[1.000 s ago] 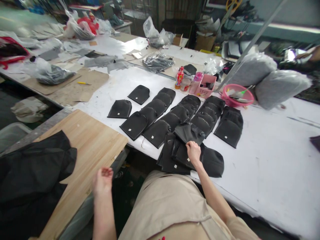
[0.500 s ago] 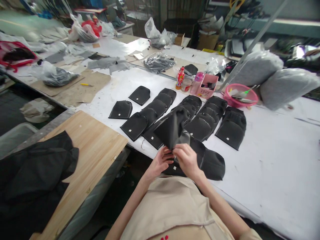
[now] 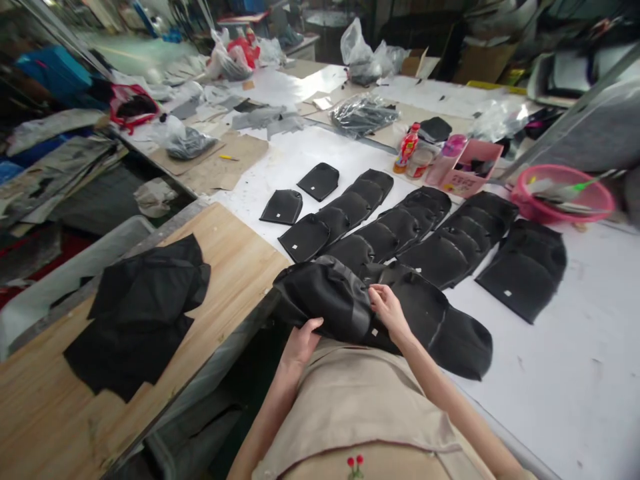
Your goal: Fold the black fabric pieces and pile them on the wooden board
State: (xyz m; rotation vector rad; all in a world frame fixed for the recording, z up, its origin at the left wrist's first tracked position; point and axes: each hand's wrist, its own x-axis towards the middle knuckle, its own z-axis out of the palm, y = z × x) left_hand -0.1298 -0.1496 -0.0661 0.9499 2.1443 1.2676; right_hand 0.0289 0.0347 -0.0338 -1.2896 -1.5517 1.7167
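Observation:
Near my body, a black leather-like cover piece [image 3: 320, 297] hangs between my two hands over the table's front edge. My left hand [image 3: 301, 341] grips its lower side, thumb on top and the other fingers hidden beneath. At its right edge, my right hand [image 3: 389, 310] pinches the material between thumb and fingers. Just beyond and to the right lie similar black pieces [image 3: 463, 233], overlapped in slanting rows, several with small white tags. Two single pieces, one of them a tagged black piece [image 3: 319, 181], lie apart at the back left of the rows.
A wooden board [image 3: 240, 250] at left bears a heap of black fabric [image 3: 145, 300]. Behind the rows stand a red-labelled bottle [image 3: 407, 148], a jar [image 3: 419, 162], a pink box [image 3: 470, 177] and a pink basket [image 3: 543, 207] of tools. Plastic bags lie farther back.
The held piece has gone from upright and folded to lower and spread out toward the left. My hands have moved apart. The view has turned left, so the table's things sit farther right.

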